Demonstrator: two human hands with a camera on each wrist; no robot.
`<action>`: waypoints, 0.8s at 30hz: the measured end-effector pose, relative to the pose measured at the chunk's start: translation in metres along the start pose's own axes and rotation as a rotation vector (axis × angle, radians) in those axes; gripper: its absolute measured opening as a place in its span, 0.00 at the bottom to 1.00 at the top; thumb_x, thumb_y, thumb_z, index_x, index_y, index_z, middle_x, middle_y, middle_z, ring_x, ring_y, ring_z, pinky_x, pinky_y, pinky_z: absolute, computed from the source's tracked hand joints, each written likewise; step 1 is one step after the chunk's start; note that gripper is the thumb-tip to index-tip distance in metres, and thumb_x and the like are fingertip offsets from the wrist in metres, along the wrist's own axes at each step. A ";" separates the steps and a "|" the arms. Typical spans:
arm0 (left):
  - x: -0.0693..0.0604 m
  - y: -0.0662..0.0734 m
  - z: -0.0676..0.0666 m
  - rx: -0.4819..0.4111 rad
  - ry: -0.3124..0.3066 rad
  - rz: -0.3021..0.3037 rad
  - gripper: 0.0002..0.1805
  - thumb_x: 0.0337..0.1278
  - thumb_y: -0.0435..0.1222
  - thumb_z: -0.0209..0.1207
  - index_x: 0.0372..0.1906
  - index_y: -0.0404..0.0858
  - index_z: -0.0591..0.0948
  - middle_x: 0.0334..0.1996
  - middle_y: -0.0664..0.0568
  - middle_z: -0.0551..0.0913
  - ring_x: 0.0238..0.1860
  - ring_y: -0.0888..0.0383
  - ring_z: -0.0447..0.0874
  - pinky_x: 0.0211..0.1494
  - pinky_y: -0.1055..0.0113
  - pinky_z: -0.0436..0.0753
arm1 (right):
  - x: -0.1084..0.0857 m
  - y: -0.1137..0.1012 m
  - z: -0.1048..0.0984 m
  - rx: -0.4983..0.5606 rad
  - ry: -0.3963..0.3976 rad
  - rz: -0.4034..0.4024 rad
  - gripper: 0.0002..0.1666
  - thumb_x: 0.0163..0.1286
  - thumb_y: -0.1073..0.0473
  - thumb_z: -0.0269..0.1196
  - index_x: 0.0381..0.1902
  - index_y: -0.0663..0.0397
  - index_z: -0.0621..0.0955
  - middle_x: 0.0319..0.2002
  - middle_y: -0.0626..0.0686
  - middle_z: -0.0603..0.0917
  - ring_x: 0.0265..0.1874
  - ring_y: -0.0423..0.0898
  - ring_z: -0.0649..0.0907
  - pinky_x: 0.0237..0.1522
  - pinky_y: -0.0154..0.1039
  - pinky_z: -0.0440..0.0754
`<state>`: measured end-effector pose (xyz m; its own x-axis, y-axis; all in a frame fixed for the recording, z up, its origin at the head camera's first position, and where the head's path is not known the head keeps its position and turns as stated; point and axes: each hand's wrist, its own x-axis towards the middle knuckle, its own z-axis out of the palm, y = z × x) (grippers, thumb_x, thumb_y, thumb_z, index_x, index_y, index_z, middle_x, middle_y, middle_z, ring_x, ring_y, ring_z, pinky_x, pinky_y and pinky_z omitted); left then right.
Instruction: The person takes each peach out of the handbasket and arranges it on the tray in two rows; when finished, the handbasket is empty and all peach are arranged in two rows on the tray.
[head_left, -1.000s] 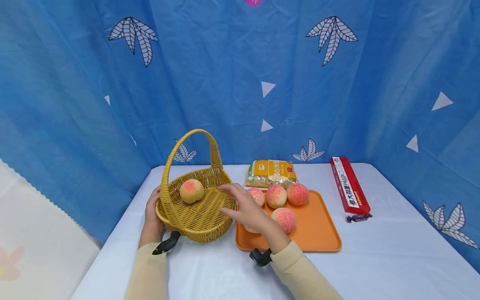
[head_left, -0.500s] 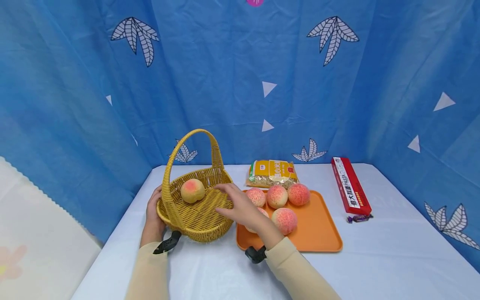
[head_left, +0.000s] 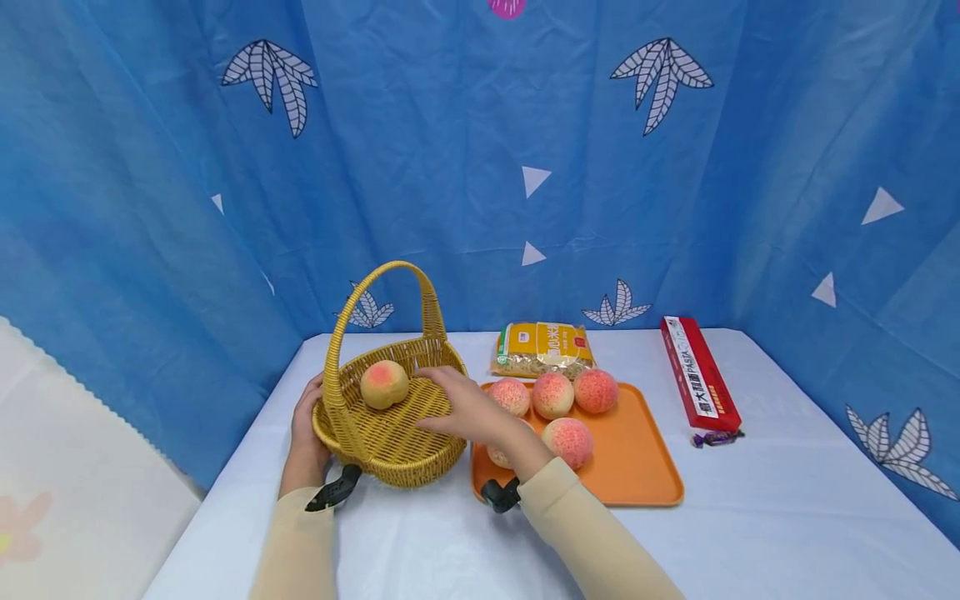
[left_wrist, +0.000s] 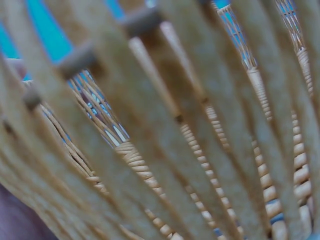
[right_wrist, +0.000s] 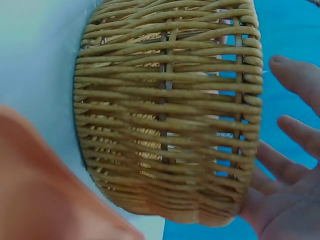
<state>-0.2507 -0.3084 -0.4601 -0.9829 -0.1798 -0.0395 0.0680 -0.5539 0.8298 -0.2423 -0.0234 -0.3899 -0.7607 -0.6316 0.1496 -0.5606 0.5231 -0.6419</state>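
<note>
A golden wicker basket [head_left: 397, 471] with a tall arched handle stands on the left of the table, one yellow-pink peach [head_left: 385, 384] inside it. My left hand [head_left: 305, 425] grips the basket's left side; in the left wrist view the woven strips nearly fill the picture. Over the basket's right rim reaches my right hand [head_left: 468, 408], thumb and fingers spread, with nothing held. The right wrist view shows its fingers [right_wrist: 300, 80] beyond the wicker wall. Several peaches [head_left: 567, 442] sit on an orange tray [head_left: 637, 467], one partly hidden behind my right wrist.
Behind the tray lies a yellow pasta bag [head_left: 543, 346]. To the right are a long red pasta box [head_left: 701, 371] and a small purple wrapped candy [head_left: 717, 437]. A blue curtain [head_left: 480, 167] hangs behind the white-covered table [head_left: 787, 517].
My right hand has moved a little left, further over the basket, with its fingers still spread. The left hand, basket and peaches keep their places.
</note>
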 end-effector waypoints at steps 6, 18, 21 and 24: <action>0.001 -0.002 0.000 0.007 -0.005 -0.001 0.16 0.78 0.36 0.39 0.62 0.50 0.71 0.54 0.59 0.77 0.52 0.65 0.78 0.60 0.75 0.78 | 0.010 -0.003 0.002 0.018 -0.034 0.027 0.47 0.64 0.45 0.70 0.76 0.38 0.61 0.74 0.51 0.65 0.71 0.51 0.70 0.67 0.51 0.74; -0.001 0.000 0.002 -0.006 0.003 -0.001 0.16 0.78 0.35 0.40 0.61 0.50 0.72 0.52 0.59 0.78 0.50 0.65 0.79 0.59 0.74 0.79 | 0.024 -0.002 0.008 0.161 -0.067 0.079 0.57 0.62 0.45 0.72 0.80 0.41 0.51 0.77 0.55 0.61 0.75 0.55 0.65 0.70 0.55 0.69; -0.001 0.001 0.002 -0.008 0.016 -0.004 0.17 0.77 0.34 0.39 0.61 0.50 0.72 0.53 0.58 0.77 0.51 0.65 0.79 0.60 0.74 0.79 | 0.027 -0.003 0.009 0.167 -0.057 0.095 0.59 0.61 0.45 0.72 0.80 0.41 0.50 0.78 0.56 0.58 0.76 0.55 0.63 0.71 0.57 0.67; 0.000 0.002 0.001 -0.016 0.028 -0.024 0.18 0.77 0.34 0.38 0.63 0.50 0.70 0.55 0.58 0.76 0.52 0.65 0.78 0.60 0.75 0.78 | 0.031 -0.003 0.012 0.166 -0.039 0.119 0.60 0.60 0.43 0.73 0.80 0.38 0.50 0.79 0.56 0.56 0.77 0.55 0.62 0.71 0.58 0.67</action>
<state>-0.2510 -0.3082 -0.4579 -0.9790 -0.1892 -0.0753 0.0475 -0.5715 0.8192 -0.2604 -0.0511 -0.3921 -0.8031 -0.5946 0.0379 -0.4036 0.4962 -0.7686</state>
